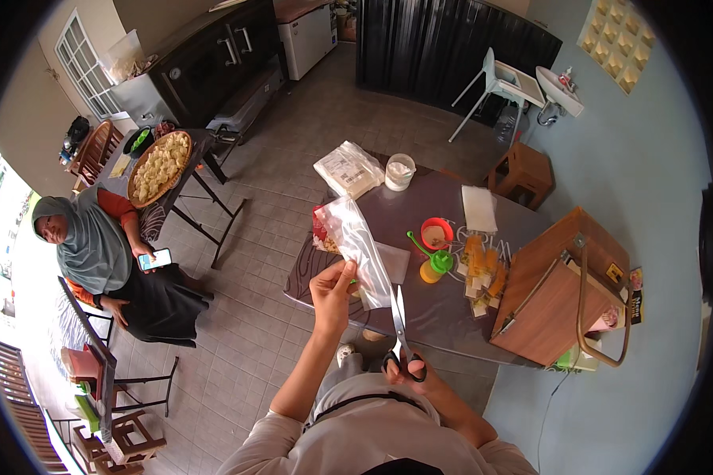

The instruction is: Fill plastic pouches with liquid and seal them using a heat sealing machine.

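Observation:
My left hand (333, 291) pinches a long clear plastic bag (356, 237) between thumb and fingers, held up over the dark-covered table (428, 317). In my right hand (407, 374) are scissors (400, 323) with black handles, blades pointing away from me. The blade tips are at the bag's lower right edge; whether they touch it I cannot tell. Beyond the bag lie a packet of plastic bags (347, 169) and a white tub (400, 172). To the right are a red bowl (437, 233) of powder, a green-lidded bottle (437, 266) and several small filled plastic packets (481, 273).
A wooden box (561, 297) with a curved handle stands at the table's right end. White sheets (479, 208) lie near the far edge. At left a person (113, 255) sits holding a phone (154, 260), beside a table with a round basket (159, 168) of pale pieces.

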Demonstrator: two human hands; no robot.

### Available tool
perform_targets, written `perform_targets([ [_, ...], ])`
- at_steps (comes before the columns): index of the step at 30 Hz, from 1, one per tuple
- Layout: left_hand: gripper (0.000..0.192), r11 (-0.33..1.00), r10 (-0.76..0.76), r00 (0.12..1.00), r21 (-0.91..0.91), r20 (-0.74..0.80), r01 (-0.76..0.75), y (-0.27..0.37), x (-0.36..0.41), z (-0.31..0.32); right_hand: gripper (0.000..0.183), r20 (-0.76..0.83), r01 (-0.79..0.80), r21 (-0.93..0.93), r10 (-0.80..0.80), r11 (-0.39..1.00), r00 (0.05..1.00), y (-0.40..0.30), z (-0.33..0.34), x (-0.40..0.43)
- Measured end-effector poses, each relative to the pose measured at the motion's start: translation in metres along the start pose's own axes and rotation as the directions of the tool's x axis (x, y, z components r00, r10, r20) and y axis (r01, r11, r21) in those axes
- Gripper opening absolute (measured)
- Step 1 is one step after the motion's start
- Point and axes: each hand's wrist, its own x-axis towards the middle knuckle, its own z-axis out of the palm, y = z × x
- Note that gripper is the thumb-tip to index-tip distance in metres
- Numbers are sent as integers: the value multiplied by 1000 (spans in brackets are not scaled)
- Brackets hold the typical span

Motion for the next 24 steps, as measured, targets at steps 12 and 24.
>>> perform_targets([
  [12,17,1000,-11,999,12,32,11,1,-3,4,67,129,13,90,-24,996,991,17,-20,-4],
  [24,18,1000,-28,999,3,30,28,-1,-3,4,97,23,10,87,-12,996,1000,22,-21,-4],
])
